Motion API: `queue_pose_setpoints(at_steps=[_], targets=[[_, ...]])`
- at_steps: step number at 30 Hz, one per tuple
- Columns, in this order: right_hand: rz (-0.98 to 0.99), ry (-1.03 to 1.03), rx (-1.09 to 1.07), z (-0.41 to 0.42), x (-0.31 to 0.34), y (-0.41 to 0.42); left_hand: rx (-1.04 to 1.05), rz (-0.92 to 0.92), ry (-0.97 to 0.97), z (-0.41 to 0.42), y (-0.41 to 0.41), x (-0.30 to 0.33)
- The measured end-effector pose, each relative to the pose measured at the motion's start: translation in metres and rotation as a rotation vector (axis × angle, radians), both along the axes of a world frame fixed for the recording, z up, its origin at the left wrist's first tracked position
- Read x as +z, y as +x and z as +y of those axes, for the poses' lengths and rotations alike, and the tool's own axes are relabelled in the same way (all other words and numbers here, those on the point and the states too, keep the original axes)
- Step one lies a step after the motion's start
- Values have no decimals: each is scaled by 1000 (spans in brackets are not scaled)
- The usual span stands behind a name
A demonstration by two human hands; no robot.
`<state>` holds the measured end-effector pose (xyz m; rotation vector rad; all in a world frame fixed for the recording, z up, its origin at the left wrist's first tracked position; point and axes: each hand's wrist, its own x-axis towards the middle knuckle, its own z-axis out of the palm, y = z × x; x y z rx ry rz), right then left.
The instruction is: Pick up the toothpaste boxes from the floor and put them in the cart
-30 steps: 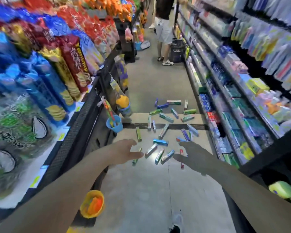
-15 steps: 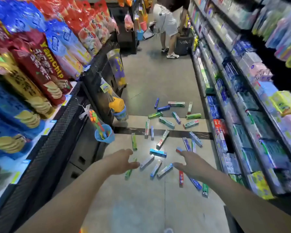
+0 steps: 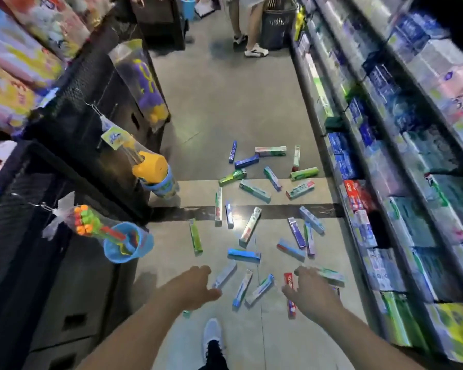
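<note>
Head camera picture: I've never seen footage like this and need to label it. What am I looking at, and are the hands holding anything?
The camera sits on a person's head and looks forward and down, so the two arms reaching in from the bottom are their own. It is a shop aisle with shelves on both sides. Many toothpaste boxes lie scattered on the floor. The left hand and the right hand are both open and empty, spread above the nearest boxes. A red box lies partly hidden by the right hand. Another person stands further up the aisle. No cart is clearly in view.
</note>
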<state>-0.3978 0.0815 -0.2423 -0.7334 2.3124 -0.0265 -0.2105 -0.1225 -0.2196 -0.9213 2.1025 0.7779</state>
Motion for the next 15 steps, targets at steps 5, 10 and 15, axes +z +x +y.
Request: queue_pose_setpoints(at_steps=[5,10,15], targets=[[-93,48,-196,-19,-135,-33,-27,-24,13,-26,-42,-129],[-61,92,-239,-11,-290,-55,-161,-46,-77,-28,-61,-288],[51,131,-225,5,-434,-74,-257,-54,-188,-32,-72,-439]])
